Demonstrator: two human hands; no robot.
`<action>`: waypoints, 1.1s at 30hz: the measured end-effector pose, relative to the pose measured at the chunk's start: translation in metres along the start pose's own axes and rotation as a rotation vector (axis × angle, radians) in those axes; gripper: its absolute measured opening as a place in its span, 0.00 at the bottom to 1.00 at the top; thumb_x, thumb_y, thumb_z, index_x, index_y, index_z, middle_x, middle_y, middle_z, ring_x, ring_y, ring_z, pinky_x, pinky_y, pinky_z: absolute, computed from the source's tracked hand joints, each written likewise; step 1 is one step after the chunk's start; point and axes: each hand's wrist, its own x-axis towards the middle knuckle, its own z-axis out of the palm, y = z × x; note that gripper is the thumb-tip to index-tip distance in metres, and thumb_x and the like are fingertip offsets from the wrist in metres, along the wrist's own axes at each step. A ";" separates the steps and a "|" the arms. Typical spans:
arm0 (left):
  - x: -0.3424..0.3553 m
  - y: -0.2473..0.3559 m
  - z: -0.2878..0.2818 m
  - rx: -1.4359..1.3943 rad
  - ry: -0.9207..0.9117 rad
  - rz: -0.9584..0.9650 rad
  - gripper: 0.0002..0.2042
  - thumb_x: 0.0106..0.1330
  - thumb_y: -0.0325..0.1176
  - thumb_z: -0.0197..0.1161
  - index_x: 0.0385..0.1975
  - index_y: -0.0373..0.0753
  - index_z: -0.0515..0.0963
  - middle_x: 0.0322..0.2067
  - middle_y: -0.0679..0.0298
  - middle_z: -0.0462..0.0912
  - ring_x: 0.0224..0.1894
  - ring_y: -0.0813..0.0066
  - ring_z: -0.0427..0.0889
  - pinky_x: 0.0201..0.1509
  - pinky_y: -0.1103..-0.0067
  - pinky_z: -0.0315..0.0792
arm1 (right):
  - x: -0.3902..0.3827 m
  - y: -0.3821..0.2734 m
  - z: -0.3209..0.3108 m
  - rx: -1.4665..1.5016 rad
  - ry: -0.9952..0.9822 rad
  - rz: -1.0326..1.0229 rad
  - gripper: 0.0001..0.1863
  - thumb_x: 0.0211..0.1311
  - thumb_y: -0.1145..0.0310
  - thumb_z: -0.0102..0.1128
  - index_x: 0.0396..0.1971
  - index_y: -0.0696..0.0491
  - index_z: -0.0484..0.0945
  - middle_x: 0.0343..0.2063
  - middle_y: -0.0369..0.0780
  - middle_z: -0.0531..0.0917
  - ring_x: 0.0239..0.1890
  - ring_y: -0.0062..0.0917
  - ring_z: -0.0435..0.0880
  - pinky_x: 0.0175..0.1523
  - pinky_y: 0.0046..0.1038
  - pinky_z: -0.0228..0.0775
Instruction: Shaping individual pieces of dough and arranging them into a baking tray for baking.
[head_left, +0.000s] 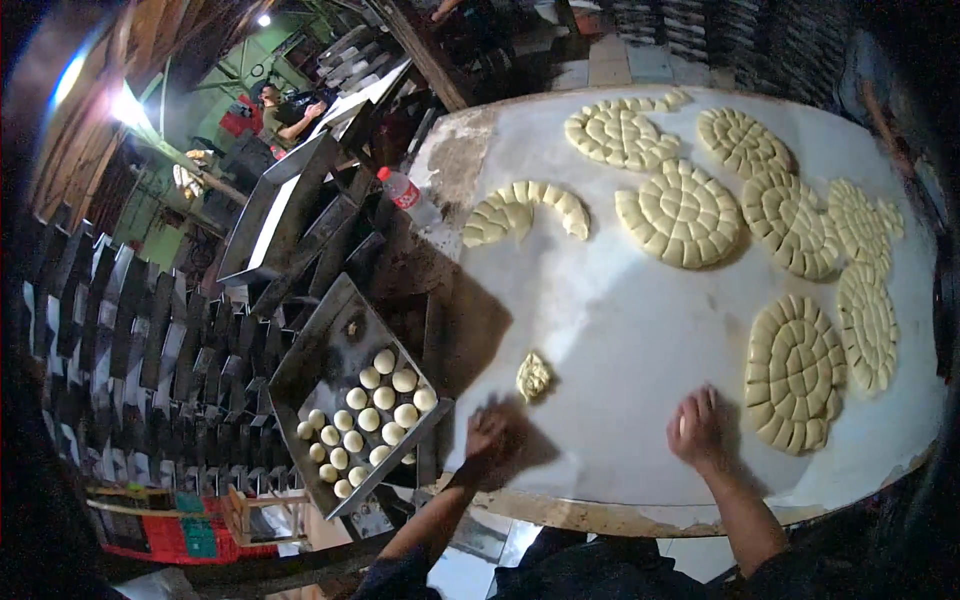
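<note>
My left hand [497,432] rests low over the table's near left part, its fingers curled down. Whatever lies under that palm, if anything, is hidden. To the right, my right hand [694,428] is cupped against the tabletop with its fingers bent; a pale spot shows at its inner side, too small to name. Just beyond my left hand sits a small rough lump of dough [535,377]. Right of my right hand lies a big round of cut dough pieces [795,373]. Left of my left hand, a metal tray [300,375] holds several smooth dough balls [383,398].
More rounds of cut dough pieces [680,213] cover the table's [590,300] far and right parts, with a curved row [540,192] at far left. A red-capped bottle [402,192] stands by the edge. Stacked metal pans [150,350] fill the left. Another person [285,120] is far back.
</note>
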 end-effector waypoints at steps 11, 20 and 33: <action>-0.039 -0.029 0.023 0.162 -0.126 0.266 0.20 0.63 0.37 0.59 0.53 0.35 0.75 0.58 0.51 0.73 0.60 0.55 0.71 0.65 0.64 0.60 | -0.017 -0.028 0.000 0.010 -0.175 -0.005 0.09 0.50 0.68 0.57 0.31 0.55 0.74 0.33 0.44 0.78 0.44 0.43 0.78 0.43 0.45 0.72; 0.028 -0.033 0.075 -0.263 0.293 0.112 0.12 0.65 0.32 0.55 0.47 0.38 0.73 0.40 0.56 0.77 0.47 0.59 0.76 0.54 0.64 0.69 | 0.054 -0.091 0.051 -0.050 0.174 0.405 0.03 0.55 0.76 0.53 0.30 0.55 0.71 0.31 0.44 0.75 0.39 0.42 0.72 0.45 0.42 0.64; -0.092 -0.045 -0.072 -0.931 -0.158 0.301 0.29 0.60 0.20 0.58 0.64 0.38 0.61 0.51 0.51 0.75 0.57 0.64 0.75 0.59 0.74 0.70 | -0.032 -0.273 0.121 1.111 -0.078 0.467 0.17 0.72 0.57 0.49 0.36 0.56 0.79 0.25 0.37 0.81 0.31 0.25 0.80 0.38 0.26 0.72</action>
